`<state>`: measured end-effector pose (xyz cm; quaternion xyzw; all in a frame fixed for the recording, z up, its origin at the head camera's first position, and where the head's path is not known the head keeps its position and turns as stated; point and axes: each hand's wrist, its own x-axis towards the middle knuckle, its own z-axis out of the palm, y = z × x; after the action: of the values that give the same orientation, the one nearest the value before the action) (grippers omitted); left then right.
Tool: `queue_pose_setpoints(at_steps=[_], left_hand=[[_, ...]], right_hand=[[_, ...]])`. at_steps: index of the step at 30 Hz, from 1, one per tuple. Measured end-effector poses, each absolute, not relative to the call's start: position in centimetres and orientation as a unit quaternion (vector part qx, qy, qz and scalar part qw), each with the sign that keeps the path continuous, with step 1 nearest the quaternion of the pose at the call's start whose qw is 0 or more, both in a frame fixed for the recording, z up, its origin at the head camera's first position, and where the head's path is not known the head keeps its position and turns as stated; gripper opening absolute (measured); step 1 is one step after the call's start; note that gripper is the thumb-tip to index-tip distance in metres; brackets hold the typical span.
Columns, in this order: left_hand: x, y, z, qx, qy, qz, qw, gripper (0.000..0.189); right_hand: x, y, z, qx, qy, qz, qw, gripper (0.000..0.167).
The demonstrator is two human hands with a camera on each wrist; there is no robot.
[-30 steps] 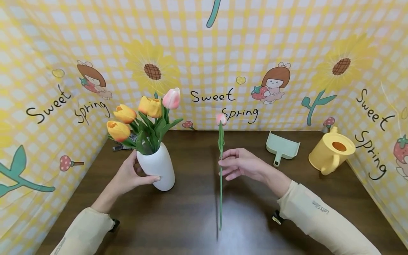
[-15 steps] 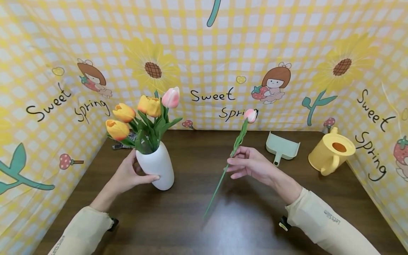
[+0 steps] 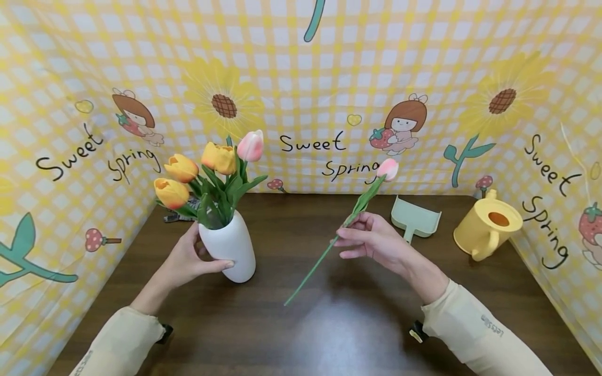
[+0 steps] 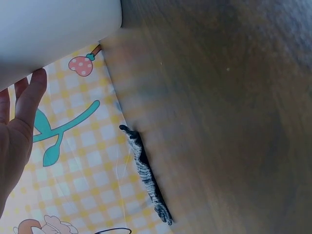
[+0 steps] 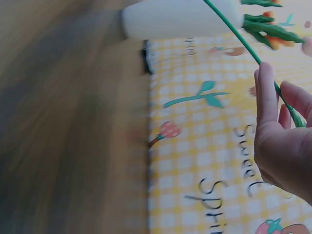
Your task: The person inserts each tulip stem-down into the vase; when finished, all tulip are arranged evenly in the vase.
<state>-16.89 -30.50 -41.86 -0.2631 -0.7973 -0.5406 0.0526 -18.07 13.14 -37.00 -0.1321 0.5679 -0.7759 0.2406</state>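
Note:
In the head view a white vase [image 3: 230,248] appears to lean slightly left. My left hand [image 3: 188,261] grips its side, thumb across the front; its other fingers are partly hidden behind it. Yellow-orange tulips [image 3: 176,168] and one pink tulip [image 3: 251,145] stand in the vase with green leaves. To the right, my right hand [image 3: 369,237] pinches the stem of a single pink tulip [image 3: 388,169]. This flower slants, bloom to the upper right and bare stem end [image 3: 287,303] to the lower left, apart from the vase. The right wrist view shows the green stem [image 5: 239,36] between thumb and fingers.
A pale green dustpan [image 3: 416,216] lies behind the right hand. Farther right stands a yellow watering can [image 3: 489,224]. A dark striped bundle [image 4: 146,175] lies at the table's left back, partly behind the vase. Checked cloth [image 3: 301,78] walls in the dark wooden table [image 3: 282,334].
The single pink tulip has tipped from near vertical to slanted, its bloom moving right and its stem end left and up. My right hand shifted right. The left hand and vase hardly moved.

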Motion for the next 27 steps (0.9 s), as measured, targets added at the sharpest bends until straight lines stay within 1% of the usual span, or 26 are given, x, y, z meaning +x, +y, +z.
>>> queue_pose_setpoints(at_steps=[4, 8, 12, 16, 19, 21, 27], left_hand=[[-17.0, -30.4, -41.9, -0.266, -0.797, -0.540, 0.053, 0.099], [-17.0, -30.5, -41.8, -0.270, -0.795, -0.540, 0.057, 0.100], [-17.0, -30.5, -41.8, -0.275, -0.794, -0.539, 0.058, 0.100], [-17.0, -30.5, -41.9, -0.275, -0.793, -0.541, 0.056, 0.099], [-17.0, -30.4, -41.8, -0.270, -0.794, -0.542, 0.053, 0.099], [-16.9, -30.4, -41.8, -0.265, -0.795, -0.543, 0.052, 0.099], [-16.9, -30.5, -41.8, -0.262, -0.793, -0.547, 0.049, 0.100]], right_hand=[[-17.8, 12.6, -35.6, -0.158, 0.547, -0.797, 0.199, 0.005], [-17.4, 11.6, -34.0, -0.195, 0.514, -0.821, 0.152, 0.005], [-17.1, 10.6, -32.5, -0.237, 0.487, -0.834, 0.104, 0.010], [-16.6, 9.8, -31.5, -0.268, 0.477, -0.835, 0.065, 0.019], [-16.3, 9.3, -31.1, -0.283, 0.468, -0.836, 0.044, 0.022], [-16.2, 9.0, -30.9, -0.288, 0.461, -0.839, 0.036, 0.021], [-16.2, 8.2, -30.5, -0.299, 0.442, -0.845, 0.031, 0.019]])
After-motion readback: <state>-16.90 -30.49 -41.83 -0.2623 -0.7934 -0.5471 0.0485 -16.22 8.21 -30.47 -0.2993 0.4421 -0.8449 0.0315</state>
